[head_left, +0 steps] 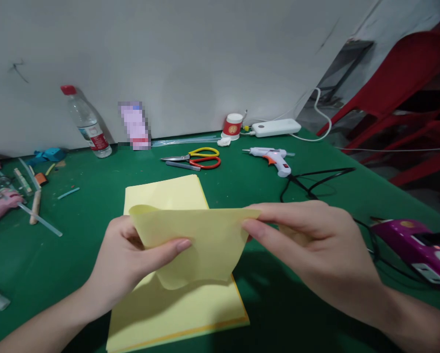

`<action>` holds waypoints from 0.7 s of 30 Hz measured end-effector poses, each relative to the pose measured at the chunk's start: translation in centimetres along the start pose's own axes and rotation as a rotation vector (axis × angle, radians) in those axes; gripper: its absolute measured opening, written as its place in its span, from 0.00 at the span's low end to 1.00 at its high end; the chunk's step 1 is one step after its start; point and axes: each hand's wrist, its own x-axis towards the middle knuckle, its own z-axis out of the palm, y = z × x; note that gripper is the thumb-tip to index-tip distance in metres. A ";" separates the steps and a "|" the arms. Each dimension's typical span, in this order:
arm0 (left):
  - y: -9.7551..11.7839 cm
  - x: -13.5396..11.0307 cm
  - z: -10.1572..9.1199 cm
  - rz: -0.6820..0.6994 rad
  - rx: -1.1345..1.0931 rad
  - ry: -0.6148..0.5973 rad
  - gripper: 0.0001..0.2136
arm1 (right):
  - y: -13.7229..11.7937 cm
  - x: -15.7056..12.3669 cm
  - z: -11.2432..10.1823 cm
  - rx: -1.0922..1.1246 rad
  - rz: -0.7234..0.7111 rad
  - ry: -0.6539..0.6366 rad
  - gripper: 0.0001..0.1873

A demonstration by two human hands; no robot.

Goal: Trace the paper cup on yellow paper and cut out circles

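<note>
A sheet of yellow paper (pixel 201 240), bent over at its left side, is held up between my two hands. My left hand (pixel 131 255) grips it with the thumb flat on the near face; the other fingers are behind the paper. At the upper right corner, my right hand (pixel 308 250) pinches the sheet between thumb and forefinger. Below lies a stack of yellow paper (pixel 179 316) on the green table, with an orange edge showing at its near side. The raised sheet hides the middle of the stack.
Scissors (pixel 205 159) and a white glue gun (pixel 273 159) lie beyond the stack. A water bottle (pixel 90 127), a paper cup (pixel 232 126) and a white power strip (pixel 274 127) stand by the wall. Left is a pink glue gun (pixel 6 203); right, a purple device (pixel 414 245).
</note>
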 end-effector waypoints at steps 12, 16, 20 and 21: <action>0.5 0.0 0.4 0.002 0.029 0.037 0.06 | -0.3 -0.3 -0.1 -0.024 0.047 0.066 0.11; 0.4 0.0 0.2 0.026 0.044 0.014 0.10 | -0.4 -0.3 -0.1 -0.035 0.038 0.064 0.11; 0.5 0.1 0.3 0.023 0.043 0.010 0.10 | -0.2 -0.1 -0.1 -0.026 0.040 0.071 0.10; 0.6 0.1 0.4 0.021 0.042 0.010 0.10 | -0.2 0.0 -0.1 -0.026 0.039 0.075 0.10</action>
